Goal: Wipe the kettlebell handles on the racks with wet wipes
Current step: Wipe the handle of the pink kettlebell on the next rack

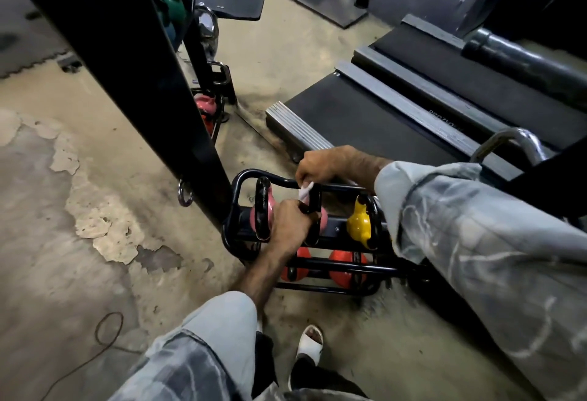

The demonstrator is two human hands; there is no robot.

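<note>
**Wet wipe on a black kettlebell handle at the low rack**

Head view: a person is standing over a low black tubular rack (251,175) sitting on a worn concrete floor (63,241), beside the base of a black upright post (143,82). On the rack's upper tier two pink kettlebells are sitting side by side with their handles rising upward. The left pink kettlebell (260,214) is showing its black handle loop edge-on, its long axis running up and away from the camera. The second pink kettlebell (322,221) is mostly hidden behind the hands; its black handle (313,210) is standing nearly upright, top end toward the rack's far rail.

The left hand (292,221) is curling its fingers around that handle low down, gripping it. The right hand (317,167) is reaching in from above with fingers bent, pinching a small white wet wipe (305,191) against the top of the same handle. The wipe is hanging as a crumpled strip between the two hands, touching the handle.

A yellow kettlebell (358,224) is sitting to the right on the same tier, handle pointing up and partly covered by the right sleeve (460,241). Two orange kettlebells (346,265) are lying on the lower tier behind the front rails. A treadmill deck (381,108) is lying beyond the rack, its long axis running away to the upper right. A foot in a white sandal (310,340) is showing near the bottom edge.
</note>
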